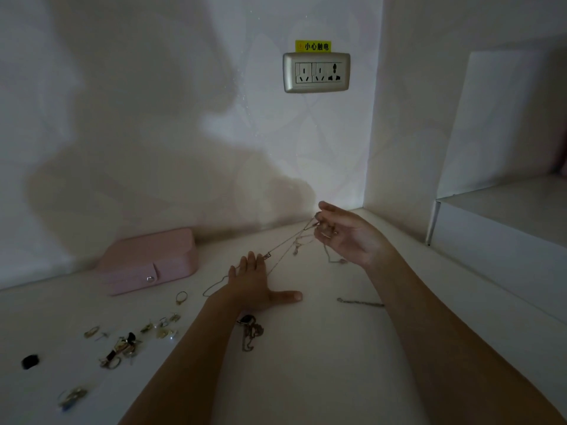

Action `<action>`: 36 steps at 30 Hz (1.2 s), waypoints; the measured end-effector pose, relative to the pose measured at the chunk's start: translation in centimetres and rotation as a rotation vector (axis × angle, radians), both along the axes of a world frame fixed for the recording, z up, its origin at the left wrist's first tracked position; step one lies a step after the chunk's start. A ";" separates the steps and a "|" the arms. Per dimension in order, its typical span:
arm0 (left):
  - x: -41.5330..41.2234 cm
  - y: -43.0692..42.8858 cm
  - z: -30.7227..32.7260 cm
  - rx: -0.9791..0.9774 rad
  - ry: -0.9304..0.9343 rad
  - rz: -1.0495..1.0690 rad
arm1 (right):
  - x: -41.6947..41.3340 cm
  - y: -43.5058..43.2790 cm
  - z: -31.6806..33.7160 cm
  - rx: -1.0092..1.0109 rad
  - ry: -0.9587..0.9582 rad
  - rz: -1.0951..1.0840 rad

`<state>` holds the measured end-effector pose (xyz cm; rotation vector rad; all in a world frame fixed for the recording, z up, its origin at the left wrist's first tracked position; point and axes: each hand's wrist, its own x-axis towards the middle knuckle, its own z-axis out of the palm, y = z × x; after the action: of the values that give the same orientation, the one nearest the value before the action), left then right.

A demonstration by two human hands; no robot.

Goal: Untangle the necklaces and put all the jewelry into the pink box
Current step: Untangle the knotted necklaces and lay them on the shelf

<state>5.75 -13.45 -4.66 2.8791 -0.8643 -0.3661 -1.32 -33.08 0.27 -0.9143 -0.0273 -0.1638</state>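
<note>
Spreading across the view, the white table (306, 378) carries everything. The pink box (147, 259) sits at the back left against the wall, its lid down and snap fastened, so its inside is hidden. The left hand (251, 283) lies flat with straight fingers, pressing thin chain to the table. The right hand (343, 237), raised palm-up, pinches the tangled necklaces (288, 243), which stretch between both hands. A dark-pendant necklace (250, 329), loose chain (359, 302), earrings (162, 325) and ring (181, 297) lie outside the box.
</note>
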 end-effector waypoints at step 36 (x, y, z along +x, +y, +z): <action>0.0 -0.2 -0.2 -0.105 0.018 0.053 | 0.0 0.5 -0.5 -0.301 0.153 0.120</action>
<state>5.73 -13.65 -4.89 2.7916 -0.7782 -0.3297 -1.34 -32.58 -0.19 -1.2204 0.0363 0.0237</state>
